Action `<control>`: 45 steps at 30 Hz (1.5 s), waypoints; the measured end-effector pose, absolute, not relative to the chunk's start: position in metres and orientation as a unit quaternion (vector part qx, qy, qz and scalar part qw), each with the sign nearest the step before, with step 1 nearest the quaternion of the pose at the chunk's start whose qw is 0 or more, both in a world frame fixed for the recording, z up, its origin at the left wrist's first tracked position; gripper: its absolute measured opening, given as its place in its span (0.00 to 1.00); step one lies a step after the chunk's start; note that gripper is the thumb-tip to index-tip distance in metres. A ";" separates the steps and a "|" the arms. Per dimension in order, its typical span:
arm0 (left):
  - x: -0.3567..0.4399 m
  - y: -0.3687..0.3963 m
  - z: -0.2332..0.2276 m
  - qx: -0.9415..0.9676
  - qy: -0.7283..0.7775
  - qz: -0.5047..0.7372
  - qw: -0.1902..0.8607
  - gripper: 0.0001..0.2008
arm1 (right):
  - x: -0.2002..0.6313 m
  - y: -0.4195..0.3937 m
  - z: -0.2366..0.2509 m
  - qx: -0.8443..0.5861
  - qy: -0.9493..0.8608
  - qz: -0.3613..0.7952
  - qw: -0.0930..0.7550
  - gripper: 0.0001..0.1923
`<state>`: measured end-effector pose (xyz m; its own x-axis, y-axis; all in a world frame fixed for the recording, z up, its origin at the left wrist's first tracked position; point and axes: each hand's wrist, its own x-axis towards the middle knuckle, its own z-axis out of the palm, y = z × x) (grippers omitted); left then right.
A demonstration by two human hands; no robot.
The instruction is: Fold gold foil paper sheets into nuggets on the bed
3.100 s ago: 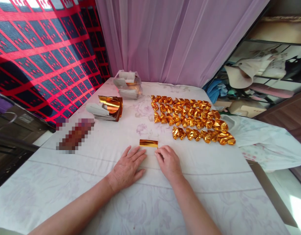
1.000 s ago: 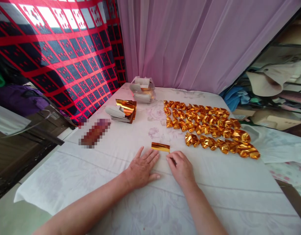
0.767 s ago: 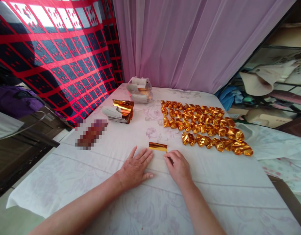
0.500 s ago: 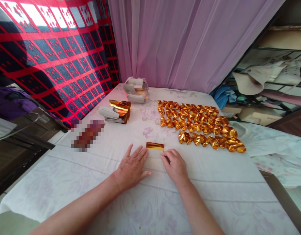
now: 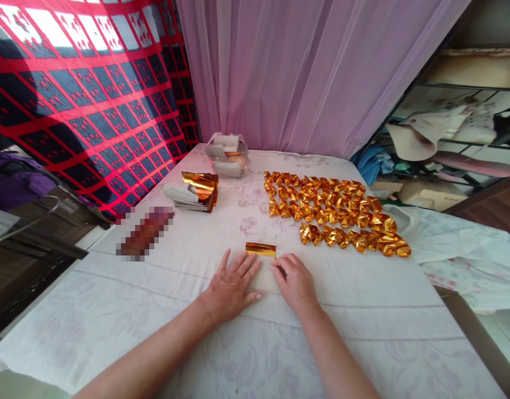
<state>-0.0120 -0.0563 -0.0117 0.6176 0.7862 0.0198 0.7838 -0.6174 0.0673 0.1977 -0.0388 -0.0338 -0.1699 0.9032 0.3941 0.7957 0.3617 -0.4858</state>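
On pale cloth [image 5: 255, 346], a shiny, dark-streaked gold strip [image 5: 261, 249].

The single view looks out from the person's head, facing forward and tilted down across the table [image 5: 346, 288]. The forearms [image 5: 150, 346] enter at the bottom edge, and the left hand [image 5: 232, 288] and right hand [image 5: 295, 281] lie near the centre of the frame, fairly close to the lens. The framing is wide: a checked curtain [image 5: 109, 111] fills the upper left, a purple curtain [image 5: 279, 72] the upper middle, shelves [image 5: 474, 87] the upper right.
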 end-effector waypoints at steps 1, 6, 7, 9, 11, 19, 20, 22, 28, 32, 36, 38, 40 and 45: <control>-0.014 -0.057 -0.012 0.899 0.437 0.025 0.025 0.34 | 0.198 -0.039 -0.034 -0.559 -0.760 0.085 0.322 0.08; -0.018 -0.058 -0.015 0.895 0.445 0.039 -0.005 0.33 | 0.198 -0.039 -0.034 -0.559 -0.759 0.083 0.324 0.10; -0.018 -0.058 -0.017 0.894 0.445 0.042 -0.010 0.33 | 0.198 -0.040 -0.034 -0.557 -0.760 0.081 0.326 0.11; -0.017 -0.058 -0.019 0.895 0.443 0.050 -0.017 0.33 | 0.198 -0.040 -0.032 -0.552 -0.760 0.075 0.335 0.12; -0.017 -0.058 -0.021 0.896 0.439 0.058 -0.026 0.33 | 0.198 -0.041 -0.027 -0.549 -0.762 0.058 0.339 0.13; -0.015 -0.057 -0.026 0.896 0.437 0.070 -0.040 0.33 | 0.184 -0.052 -0.012 -0.501 -0.850 0.063 0.152 0.23; -0.015 -0.057 -0.026 0.896 0.436 0.071 -0.040 0.33 | 0.184 -0.054 -0.012 -0.497 -0.855 0.069 0.131 0.25; -0.014 -0.057 -0.025 0.896 0.437 0.073 -0.039 0.33 | 0.186 -0.055 -0.013 -0.490 -0.862 0.073 0.105 0.27; -0.014 -0.056 -0.026 0.892 0.439 0.090 -0.056 0.32 | 0.201 -0.055 -0.015 -0.478 -0.873 0.061 0.079 0.29; -0.015 -0.055 -0.027 0.894 0.435 0.087 -0.055 0.31 | 0.212 -0.057 -0.015 -0.493 -0.866 0.049 0.069 0.29; -0.015 -0.054 -0.027 0.895 0.435 0.092 -0.047 0.31 | 0.213 -0.061 -0.011 -0.514 -0.854 0.045 0.063 0.29; -0.015 -0.054 -0.027 0.894 0.434 0.097 -0.045 0.31 | 0.208 -0.063 -0.009 -0.521 -0.850 0.042 0.065 0.30; -0.014 -0.053 -0.028 0.893 0.435 0.103 -0.044 0.31 | 0.202 -0.065 -0.009 -0.516 -0.853 0.040 0.071 0.31; -0.015 -0.052 -0.031 0.892 0.438 0.105 -0.040 0.30 | 0.195 -0.068 -0.011 -0.502 -0.860 0.060 0.067 0.31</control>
